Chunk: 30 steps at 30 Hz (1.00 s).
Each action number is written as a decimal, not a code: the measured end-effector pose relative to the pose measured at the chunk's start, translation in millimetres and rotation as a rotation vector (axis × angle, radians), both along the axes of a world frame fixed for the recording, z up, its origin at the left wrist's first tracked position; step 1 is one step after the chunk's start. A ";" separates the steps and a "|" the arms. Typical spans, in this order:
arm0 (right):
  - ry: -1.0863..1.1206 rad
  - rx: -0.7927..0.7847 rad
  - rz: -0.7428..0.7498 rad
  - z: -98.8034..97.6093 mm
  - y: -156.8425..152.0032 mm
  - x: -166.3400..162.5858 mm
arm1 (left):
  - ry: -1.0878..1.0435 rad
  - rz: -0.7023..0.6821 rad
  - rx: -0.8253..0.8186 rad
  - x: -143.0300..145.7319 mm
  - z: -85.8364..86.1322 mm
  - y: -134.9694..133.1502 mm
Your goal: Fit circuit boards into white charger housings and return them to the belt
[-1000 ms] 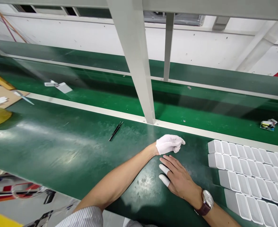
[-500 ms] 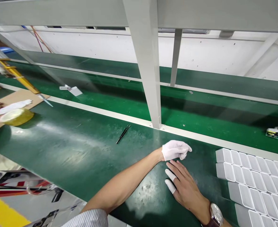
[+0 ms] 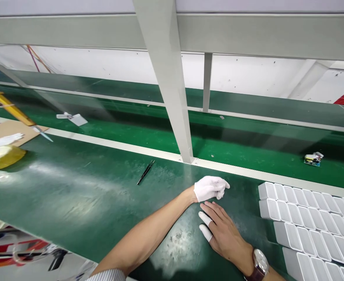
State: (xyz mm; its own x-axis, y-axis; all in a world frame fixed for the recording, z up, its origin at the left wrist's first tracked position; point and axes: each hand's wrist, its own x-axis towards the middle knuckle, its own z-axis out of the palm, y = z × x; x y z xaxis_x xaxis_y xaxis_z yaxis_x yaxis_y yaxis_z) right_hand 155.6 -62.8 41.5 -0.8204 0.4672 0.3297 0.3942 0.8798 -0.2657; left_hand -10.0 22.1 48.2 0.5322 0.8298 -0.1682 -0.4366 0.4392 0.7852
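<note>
My left hand (image 3: 210, 187) wears a white glove and rests on the green tabletop (image 3: 81, 199). Its fingers curl loosely inward and nothing shows between them. Just below it my right hand (image 3: 223, 230) lies palm down with the fingers stretched out, holding nothing. White finger cots (image 3: 205, 233) cover two of its digits, and a wristwatch (image 3: 260, 261) sits on that wrist. Black tweezers (image 3: 145, 172) lie on the table to the left of the gloved hand. Rows of white rectangular plastic boxes (image 3: 290, 234) stand to the right of both hands.
A grey post (image 3: 172, 89) rises beyond my hands from a pale rail. Behind it, a small circuit board (image 3: 313, 159) and a white piece (image 3: 77, 119) lie on the green surface. A yellow tape roll (image 3: 6, 156), a white glove (image 3: 4, 141) and cardboard (image 3: 28, 134) are at left.
The view has shifted to the right, so things stand farther left in it. Both hands keep the same pose and place on the table; a co-worker's hand at far left has left the view.
</note>
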 end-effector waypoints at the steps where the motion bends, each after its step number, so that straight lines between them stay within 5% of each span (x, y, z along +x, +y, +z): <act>1: -0.004 -0.003 0.000 -0.9 0.0 0.0 | 0.002 0.002 -0.002 0.1 0.1 -0.1; 30: 0.026 0.003 0.015 1.3 0.1 1.0 | 0.024 -0.002 0.040 1.3 -2.0 -0.7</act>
State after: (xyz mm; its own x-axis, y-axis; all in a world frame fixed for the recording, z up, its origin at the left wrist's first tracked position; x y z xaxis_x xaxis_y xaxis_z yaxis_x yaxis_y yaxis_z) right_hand 156.6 -62.7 42.8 -0.8185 0.4537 0.3524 0.3738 0.8864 -0.2731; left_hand -8.7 21.4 46.2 0.5303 0.8348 -0.1477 -0.4163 0.4082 0.8124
